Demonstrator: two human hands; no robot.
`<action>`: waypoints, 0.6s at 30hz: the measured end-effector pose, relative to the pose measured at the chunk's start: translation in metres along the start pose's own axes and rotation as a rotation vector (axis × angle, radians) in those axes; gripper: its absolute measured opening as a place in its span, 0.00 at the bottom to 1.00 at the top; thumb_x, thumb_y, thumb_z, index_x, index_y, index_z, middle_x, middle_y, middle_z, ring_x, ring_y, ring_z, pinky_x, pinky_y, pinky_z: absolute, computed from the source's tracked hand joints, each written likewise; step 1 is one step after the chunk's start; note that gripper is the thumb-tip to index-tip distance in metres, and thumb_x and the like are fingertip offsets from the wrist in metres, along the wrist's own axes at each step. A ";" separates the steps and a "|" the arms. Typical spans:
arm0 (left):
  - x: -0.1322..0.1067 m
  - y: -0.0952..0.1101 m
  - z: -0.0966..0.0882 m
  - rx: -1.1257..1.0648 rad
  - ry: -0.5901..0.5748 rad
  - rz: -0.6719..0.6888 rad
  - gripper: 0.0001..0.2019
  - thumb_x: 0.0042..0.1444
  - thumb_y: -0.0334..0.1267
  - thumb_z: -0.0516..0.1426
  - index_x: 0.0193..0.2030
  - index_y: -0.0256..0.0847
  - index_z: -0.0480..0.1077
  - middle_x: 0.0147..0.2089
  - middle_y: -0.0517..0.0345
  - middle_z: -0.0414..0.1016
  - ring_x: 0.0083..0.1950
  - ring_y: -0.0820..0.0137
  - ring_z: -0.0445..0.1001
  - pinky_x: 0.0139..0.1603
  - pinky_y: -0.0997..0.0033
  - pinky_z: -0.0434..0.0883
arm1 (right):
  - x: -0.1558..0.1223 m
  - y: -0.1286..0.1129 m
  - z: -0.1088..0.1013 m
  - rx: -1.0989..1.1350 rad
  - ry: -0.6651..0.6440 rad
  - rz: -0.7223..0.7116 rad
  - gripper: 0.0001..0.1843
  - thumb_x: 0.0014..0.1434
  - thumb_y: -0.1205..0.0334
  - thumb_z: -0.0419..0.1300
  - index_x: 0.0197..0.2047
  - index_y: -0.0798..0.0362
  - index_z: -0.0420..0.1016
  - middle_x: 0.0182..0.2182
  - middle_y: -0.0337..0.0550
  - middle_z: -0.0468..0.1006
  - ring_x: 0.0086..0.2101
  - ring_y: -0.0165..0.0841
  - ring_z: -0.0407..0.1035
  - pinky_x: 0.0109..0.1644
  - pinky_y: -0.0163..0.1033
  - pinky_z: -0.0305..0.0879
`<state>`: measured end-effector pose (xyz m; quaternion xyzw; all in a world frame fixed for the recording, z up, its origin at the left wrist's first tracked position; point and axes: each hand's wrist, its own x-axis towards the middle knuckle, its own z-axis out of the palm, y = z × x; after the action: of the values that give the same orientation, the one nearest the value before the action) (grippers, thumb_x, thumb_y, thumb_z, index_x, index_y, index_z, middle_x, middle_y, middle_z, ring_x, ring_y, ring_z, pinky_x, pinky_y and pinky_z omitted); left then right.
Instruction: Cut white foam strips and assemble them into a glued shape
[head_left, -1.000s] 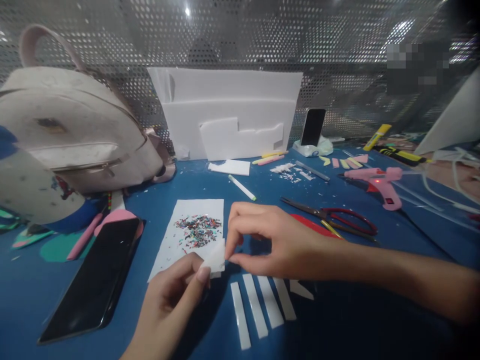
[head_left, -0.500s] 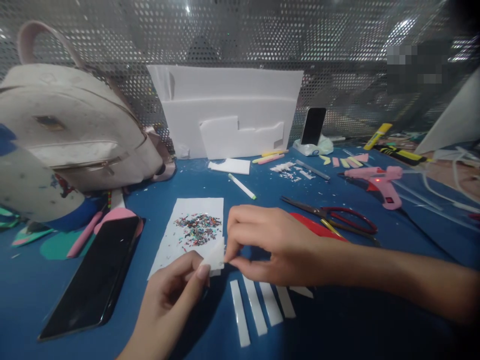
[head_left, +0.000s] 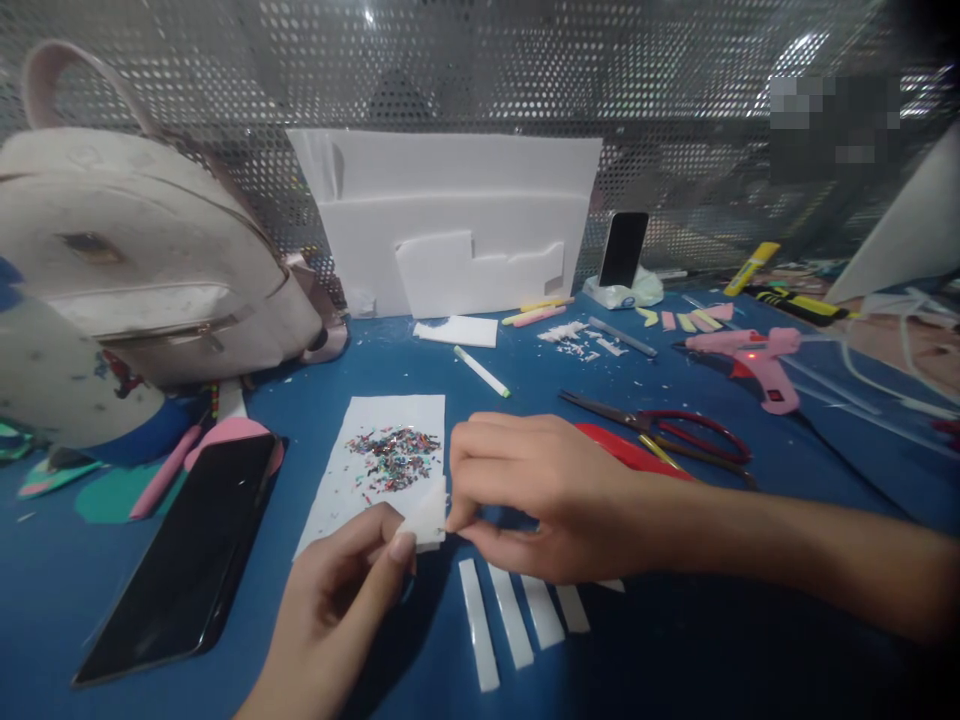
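since a second ago the right hand (head_left: 540, 495) has sunk nearer and now covers the far ends of the white strips (head_left: 510, 625). the left hand (head_left: 337, 590) and the right both pinch the small white foam piece (head_left: 426, 518). it is a pale, roughly triangular scrap over the near right corner of the glitter sheet (head_left: 360, 480).

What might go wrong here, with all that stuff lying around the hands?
1. Both the left hand and the right hand pinch a small white piece right at the edge of the white sheet bearing loose glitter; a nudge might scatter it.
2. The scissors lie just beyond the right forearm, so a sweep of the arm could catch them.
3. The pink glue gun shows a red light, so it may be hot.
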<state>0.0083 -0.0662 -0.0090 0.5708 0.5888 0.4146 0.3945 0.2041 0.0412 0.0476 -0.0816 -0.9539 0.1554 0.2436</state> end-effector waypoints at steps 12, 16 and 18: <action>-0.004 0.009 0.007 -0.009 0.068 -0.070 0.23 0.61 0.56 0.53 0.23 0.41 0.58 0.24 0.65 0.52 0.26 0.73 0.51 0.28 0.72 0.50 | 0.001 -0.002 -0.001 -0.021 0.019 -0.030 0.04 0.55 0.72 0.58 0.32 0.57 0.73 0.32 0.41 0.70 0.33 0.30 0.60 0.35 0.37 0.57; 0.001 -0.002 0.003 0.000 0.010 0.003 0.22 0.63 0.53 0.53 0.24 0.41 0.58 0.23 0.65 0.51 0.25 0.74 0.51 0.25 0.74 0.50 | 0.001 -0.004 -0.002 0.017 0.038 -0.019 0.04 0.56 0.73 0.57 0.32 0.56 0.72 0.32 0.42 0.71 0.33 0.30 0.61 0.35 0.36 0.58; 0.003 -0.006 0.000 0.021 -0.032 0.027 0.22 0.64 0.52 0.52 0.24 0.41 0.59 0.23 0.65 0.52 0.24 0.74 0.52 0.24 0.75 0.51 | 0.002 -0.006 -0.005 0.035 0.051 -0.016 0.05 0.56 0.74 0.57 0.32 0.56 0.72 0.32 0.42 0.71 0.33 0.30 0.61 0.36 0.35 0.58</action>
<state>0.0062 -0.0633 -0.0151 0.5892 0.5789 0.4047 0.3923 0.2043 0.0374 0.0541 -0.0735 -0.9452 0.1678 0.2703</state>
